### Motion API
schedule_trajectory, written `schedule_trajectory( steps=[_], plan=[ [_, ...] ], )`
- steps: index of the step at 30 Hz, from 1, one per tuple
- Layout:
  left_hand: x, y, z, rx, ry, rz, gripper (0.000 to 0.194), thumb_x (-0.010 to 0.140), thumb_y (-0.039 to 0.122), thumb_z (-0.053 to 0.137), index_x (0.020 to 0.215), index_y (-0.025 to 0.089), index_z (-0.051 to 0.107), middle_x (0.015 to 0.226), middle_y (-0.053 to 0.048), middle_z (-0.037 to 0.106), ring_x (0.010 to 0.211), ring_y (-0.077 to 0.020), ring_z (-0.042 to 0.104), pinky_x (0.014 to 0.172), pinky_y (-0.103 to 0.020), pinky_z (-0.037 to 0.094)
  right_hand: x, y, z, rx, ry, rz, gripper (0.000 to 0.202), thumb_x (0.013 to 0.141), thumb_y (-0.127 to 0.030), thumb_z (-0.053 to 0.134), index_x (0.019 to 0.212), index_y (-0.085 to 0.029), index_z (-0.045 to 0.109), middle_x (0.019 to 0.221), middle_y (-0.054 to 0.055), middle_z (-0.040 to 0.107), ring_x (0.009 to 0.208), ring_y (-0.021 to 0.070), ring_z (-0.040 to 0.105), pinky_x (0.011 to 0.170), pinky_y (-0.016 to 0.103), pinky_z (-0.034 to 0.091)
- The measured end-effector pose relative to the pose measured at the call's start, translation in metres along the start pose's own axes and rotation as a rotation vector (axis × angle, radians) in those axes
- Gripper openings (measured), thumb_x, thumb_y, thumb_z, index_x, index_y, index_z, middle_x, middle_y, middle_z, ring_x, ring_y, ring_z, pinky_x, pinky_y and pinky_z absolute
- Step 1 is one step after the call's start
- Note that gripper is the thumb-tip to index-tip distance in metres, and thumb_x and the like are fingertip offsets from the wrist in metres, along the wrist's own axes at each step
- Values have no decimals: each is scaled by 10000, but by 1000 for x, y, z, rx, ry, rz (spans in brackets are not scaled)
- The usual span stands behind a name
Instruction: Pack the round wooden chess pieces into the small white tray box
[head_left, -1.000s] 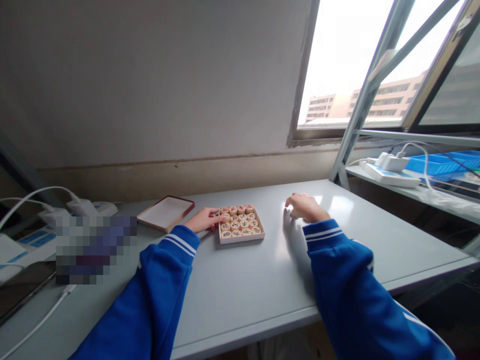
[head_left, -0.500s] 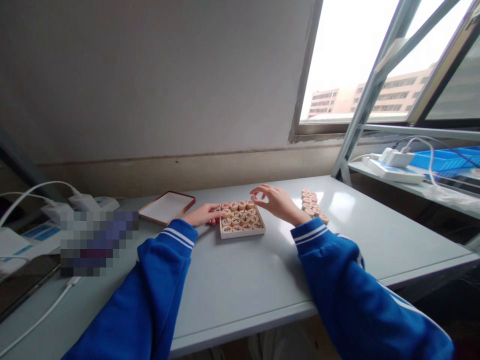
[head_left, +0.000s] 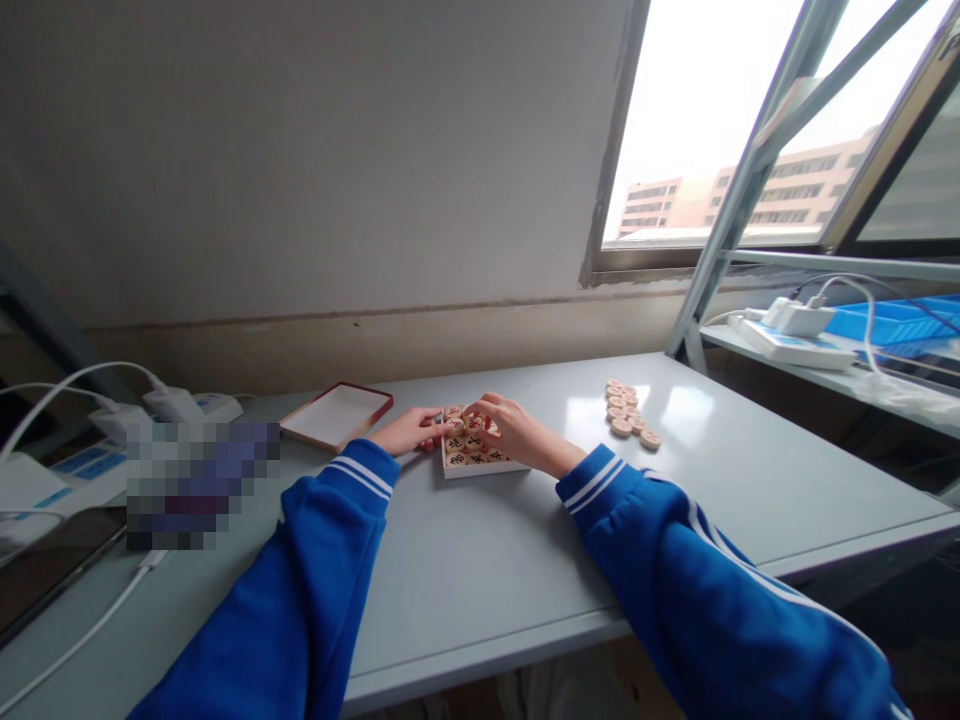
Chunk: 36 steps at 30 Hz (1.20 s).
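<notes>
on my feed, one shallow box (head_left: pixel 480 472) of round pieces (head_left: pixel 456 460) sits on the desk (head_left: pixel 480 560), too covered for me to count its contents. my one right hand (head_left: pixel 516 428) is over it, thumb and forefinger pinching one red-marked piece (head_left: pixel 475 424). my one left hand (head_left: pixel 406 430) touches the box's left edge, fingers bent; i can't tell if they grip. one lid (head_left: pixel 337 412) lies to the left, roughly nine loose pieces (head_left: pixel 621 427) to the right.

Head-worn view, facing forward, down over desk (head_left: pixel 480 570)
</notes>
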<state>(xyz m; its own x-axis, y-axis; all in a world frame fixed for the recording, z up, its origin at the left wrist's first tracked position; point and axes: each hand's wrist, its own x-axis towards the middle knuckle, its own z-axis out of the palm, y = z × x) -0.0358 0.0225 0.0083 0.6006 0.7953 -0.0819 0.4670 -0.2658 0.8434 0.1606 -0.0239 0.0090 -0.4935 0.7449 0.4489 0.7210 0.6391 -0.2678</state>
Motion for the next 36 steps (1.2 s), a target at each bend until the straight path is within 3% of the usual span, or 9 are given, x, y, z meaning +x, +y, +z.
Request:
schedule_trajectory(
  steps=[15,21,27,30,32,36],
  plan=[
    [1,0,1,16,34,-10,578,667,490,569,1105,114,546,731,-41,614,565,-106,459,522,-213,365,-1,-5,-4,-137,-28,53,203,824,-207,484,1022,-161,490,932,63,587,888,169,523,755,291,340],
    [3,-5,0,3,7,10,577,678,499,557,1107,114,536,636,-9,565,519,-98,448,491,-211,351,-1,-5,-2,-118,-24,53,223,820,-208,493,1040,-173,484,935,51,604,886,160,532,735,274,307],
    [1,-1,0,-25,16,-3,564,665,486,580,1083,108,551,672,-18,589,535,-95,448,500,-215,361,-2,2,-23,-211,-67,80,216,817,-229,487,1030,-214,517,903,24,616,837,154,538,723,277,282],
    [0,1,0,-31,26,-20,545,658,462,598,1077,116,558,644,-7,582,542,-96,457,492,-207,357,-11,24,-41,-383,5,244,234,810,-246,479,1036,-213,533,1020,63,580,936,188,500,776,310,276],
    [0,1,0,-20,42,-43,531,654,448,605,1067,116,565,605,3,570,538,-99,469,483,-204,354,-20,44,-52,-530,33,432,276,797,-250,480,1063,-190,528,1098,100,533,1006,225,456,809,346,274],
    [0,2,-2,-22,80,-110,522,651,430,608,1058,109,558,555,17,561,526,-113,510,482,-209,361,-39,79,-65,-653,-84,852,319,794,-251,453,1081,-131,526,1176,152,469,1075,258,409,826,405,296]
  ],
)
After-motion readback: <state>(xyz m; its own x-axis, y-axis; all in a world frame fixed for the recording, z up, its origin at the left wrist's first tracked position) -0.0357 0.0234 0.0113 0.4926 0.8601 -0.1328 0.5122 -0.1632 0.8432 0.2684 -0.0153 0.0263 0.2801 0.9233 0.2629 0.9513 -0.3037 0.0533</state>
